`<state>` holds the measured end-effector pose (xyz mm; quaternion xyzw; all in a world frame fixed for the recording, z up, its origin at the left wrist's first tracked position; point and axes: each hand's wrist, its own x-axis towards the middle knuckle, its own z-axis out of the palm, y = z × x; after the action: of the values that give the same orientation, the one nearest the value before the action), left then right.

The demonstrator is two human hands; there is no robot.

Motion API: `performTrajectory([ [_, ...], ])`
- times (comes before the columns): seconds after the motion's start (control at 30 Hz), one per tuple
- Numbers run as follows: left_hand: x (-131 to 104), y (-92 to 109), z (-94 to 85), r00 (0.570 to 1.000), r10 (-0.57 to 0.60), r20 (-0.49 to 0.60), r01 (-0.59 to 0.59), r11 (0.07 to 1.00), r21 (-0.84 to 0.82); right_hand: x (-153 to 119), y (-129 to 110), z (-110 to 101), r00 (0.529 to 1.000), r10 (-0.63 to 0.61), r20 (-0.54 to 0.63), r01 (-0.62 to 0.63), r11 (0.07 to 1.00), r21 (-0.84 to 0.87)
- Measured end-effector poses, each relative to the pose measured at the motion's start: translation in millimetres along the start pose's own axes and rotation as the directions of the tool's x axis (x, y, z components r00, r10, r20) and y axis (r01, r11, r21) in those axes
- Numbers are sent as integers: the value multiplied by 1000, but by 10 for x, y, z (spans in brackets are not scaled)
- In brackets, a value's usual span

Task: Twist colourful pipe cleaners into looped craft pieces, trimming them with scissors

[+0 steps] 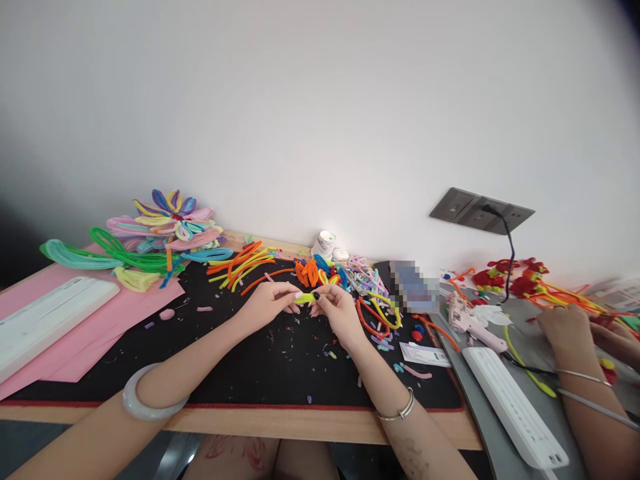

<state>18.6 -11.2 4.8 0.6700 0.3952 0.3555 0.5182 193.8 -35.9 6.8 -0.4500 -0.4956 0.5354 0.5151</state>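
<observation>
Over the middle of the black mat (pixel 210 373), both my hands meet at a short yellow-green pipe cleaner (pixel 303 299). Its left end is pinched in the thumb and fingers of my left hand (pixel 273 303). My right hand (pixel 337 313) closes on the other end, dark-nailed thumb on top. Just behind the hands lie an orange bundle of pipe cleaners (pixel 307 273) and some blue loops. To the left rests a pile of orange and yellow pipe cleaners (pixel 245 265). Right of my right hand are a bent red-orange pipe cleaner (pixel 369 325) and a yellow one.
A pipe-cleaner flower (pixel 175 217) lies at the left back near pink sheets (pixel 150 310) and a white box (pixel 55 320). A blurred phone (pixel 414 287), a glue gun (pixel 473 323) and a white power strip (pixel 515 403) are right. Another person's hands (pixel 570 330) work at the far right.
</observation>
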Motion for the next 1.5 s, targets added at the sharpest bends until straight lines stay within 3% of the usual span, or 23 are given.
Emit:
performTrajectory([
  [0.17, -5, 41, -1, 999, -34, -32, 35, 999, 24, -12, -11, 32, 1000, 0, 17, 0, 999, -34],
  [0.4, -39, 88, -5, 990, 93, -108, -74, 983, 168, -11, 3, 4, 984, 168, 55, -174, 975, 134],
  [0.5, -30, 79, -14, 993, 90, -83, -75, 983, 168, -5, -4, -11, 988, 148, 48, -153, 978, 141],
  [0.63, -14, 58, -21, 999, 53, 8, -54, 989, 140, -3, -23, -7, 999, 42, 8, -42, 999, -27],
  [0.9, -39, 72, 5, 969, 17, 247, -45, 993, 106, -15, -5, -4, 994, -40, 102, 57, 983, -172],
  [1.1, -33, 71, -22, 964, 29, 263, -74, 984, 161, -12, -3, 10, 993, -26, 117, 41, 991, -127],
  [1.5, -4, 44, -49, 980, 62, 191, -133, 914, 383, 14, 52, 11, 996, 13, 85, -2, 992, -124],
])
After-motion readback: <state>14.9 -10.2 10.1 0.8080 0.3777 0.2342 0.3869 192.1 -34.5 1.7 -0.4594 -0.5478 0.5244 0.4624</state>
